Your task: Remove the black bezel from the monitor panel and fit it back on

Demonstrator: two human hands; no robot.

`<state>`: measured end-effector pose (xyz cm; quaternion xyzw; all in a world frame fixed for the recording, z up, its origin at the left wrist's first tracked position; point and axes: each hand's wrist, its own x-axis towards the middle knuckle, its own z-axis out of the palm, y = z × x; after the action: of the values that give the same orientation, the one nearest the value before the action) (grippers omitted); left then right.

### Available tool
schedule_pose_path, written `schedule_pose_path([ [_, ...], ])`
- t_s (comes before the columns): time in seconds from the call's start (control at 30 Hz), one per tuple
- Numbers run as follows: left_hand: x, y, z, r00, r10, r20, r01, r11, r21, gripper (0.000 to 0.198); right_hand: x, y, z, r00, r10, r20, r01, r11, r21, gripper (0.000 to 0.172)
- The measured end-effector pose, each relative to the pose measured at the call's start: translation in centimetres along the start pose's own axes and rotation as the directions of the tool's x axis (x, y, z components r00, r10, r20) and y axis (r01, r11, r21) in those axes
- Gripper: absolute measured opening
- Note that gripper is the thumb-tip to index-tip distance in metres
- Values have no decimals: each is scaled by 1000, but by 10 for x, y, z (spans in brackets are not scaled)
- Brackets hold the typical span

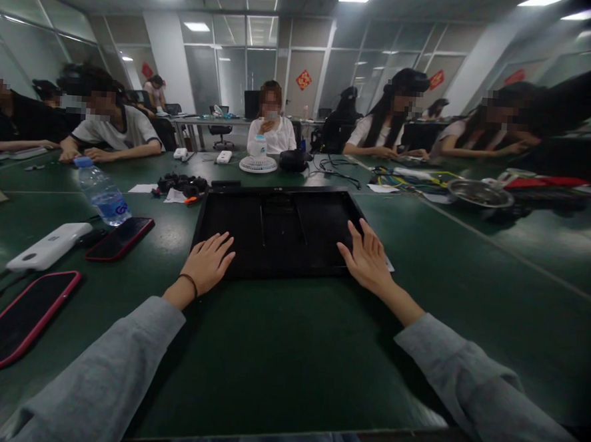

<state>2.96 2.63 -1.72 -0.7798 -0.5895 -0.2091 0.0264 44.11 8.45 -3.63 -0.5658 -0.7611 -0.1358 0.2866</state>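
A shallow black rectangular tray or panel with a raised rim and a recessed middle lies flat on the green table before me. My left hand rests over its near left corner, palm down, fingers stretched out. Across from it, my right hand lies on the right edge with its fingers spread. Neither hand has anything in its grasp. A bit of something white shows beside my right hand, mostly hidden.
On the left are two red-edged phones, a white power bank and a water bottle. Beyond the panel stand a white fan and a black round case. Cables and a metal bowl lie right. Several people sit around.
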Motion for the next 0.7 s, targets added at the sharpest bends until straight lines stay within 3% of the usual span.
schedule_pose_path([
  [0.13,1,-2,2,1000,-12,3,12,1000,15,48,0,1,0,1000,4,2,-4,1000,9,67],
  [0.23,1,0,-6,986,-76,-148,79,997,13,49,1,2,-5,998,49,-43,-48,998,29,68],
  [0.33,1,-6,-15,915,-199,-351,207,978,-14,56,2,15,-8,979,156,-128,-150,987,51,71],
  [0.4,2,-18,-17,871,-279,-404,285,957,-47,63,4,32,-5,952,244,-182,-235,969,69,74],
  [0.47,4,-33,-13,885,-342,-316,328,940,-97,70,5,50,1,942,301,-149,-287,952,107,74],
  [0.57,7,-55,-2,925,-380,-2,368,898,-240,78,6,70,11,961,271,50,-275,934,226,71],
  [0.63,8,-65,5,929,-368,42,363,879,-308,81,7,77,16,958,256,127,-282,917,282,69],
  [0.7,8,-69,10,930,-368,18,351,872,-342,80,6,80,19,950,284,132,-312,903,294,68],
])
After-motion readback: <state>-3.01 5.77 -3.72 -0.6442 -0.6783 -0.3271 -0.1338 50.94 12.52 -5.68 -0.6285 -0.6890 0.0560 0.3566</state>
